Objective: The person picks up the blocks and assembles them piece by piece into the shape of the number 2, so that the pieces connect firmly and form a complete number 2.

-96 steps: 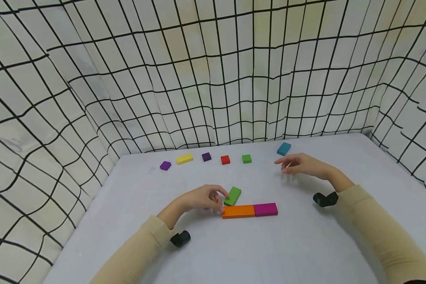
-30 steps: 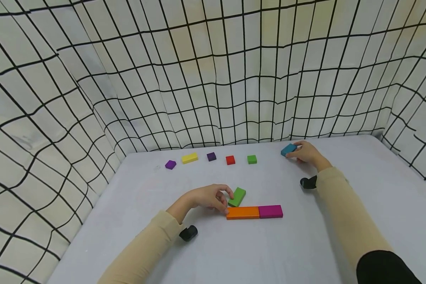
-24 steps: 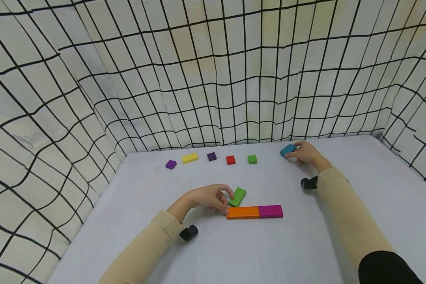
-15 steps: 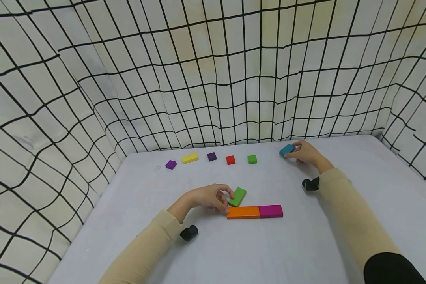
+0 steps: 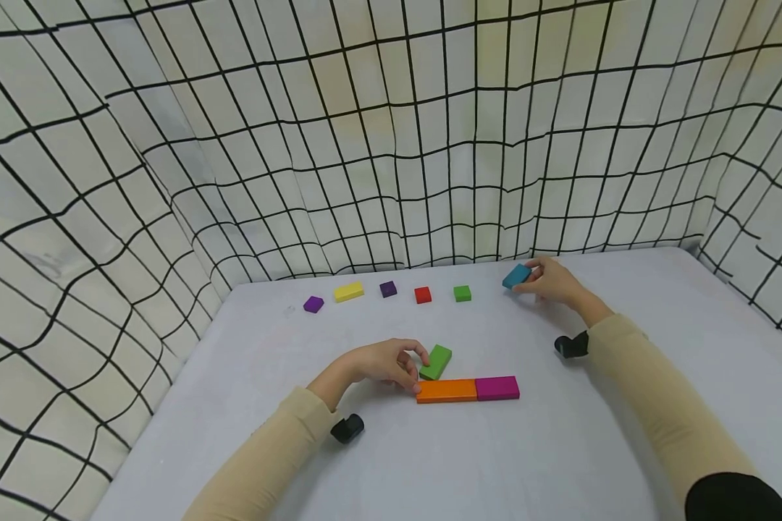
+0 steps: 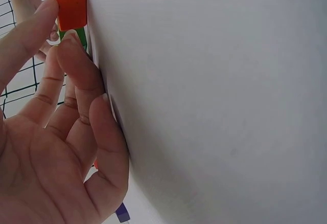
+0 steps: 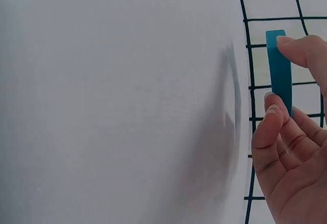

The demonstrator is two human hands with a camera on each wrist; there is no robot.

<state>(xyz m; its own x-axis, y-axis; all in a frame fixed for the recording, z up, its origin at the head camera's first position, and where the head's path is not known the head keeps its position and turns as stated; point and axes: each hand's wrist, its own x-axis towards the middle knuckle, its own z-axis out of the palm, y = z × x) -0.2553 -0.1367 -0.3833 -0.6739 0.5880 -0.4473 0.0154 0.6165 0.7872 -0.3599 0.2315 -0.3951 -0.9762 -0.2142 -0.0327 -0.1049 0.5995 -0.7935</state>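
Note:
My right hand [image 5: 554,281] pinches a flat teal-blue block [image 5: 516,276] near the table's far edge; in the right wrist view the block [image 7: 279,70] stands out against the net, the thumb on one side and fingertips at its lower end. Nearer me, my left hand [image 5: 383,364] rests loosely bent by an orange block [image 5: 446,391], thumb at its left end and index fingertip at a green oblong block [image 5: 436,362]. A magenta block [image 5: 497,388] lies end to end with the orange one. The green block slants behind the orange one.
Along the back of the white table [image 5: 469,463] lie small blocks: purple [image 5: 313,304], yellow [image 5: 348,291], dark violet [image 5: 388,289], red [image 5: 423,294] and green [image 5: 462,293]. A black-gridded white net [image 5: 430,166] rises behind and at both sides.
Over the last three seconds my right hand has reached to the blue block and taken it; within the last second the two have shifted left. My left hand and the front blocks have stayed put.

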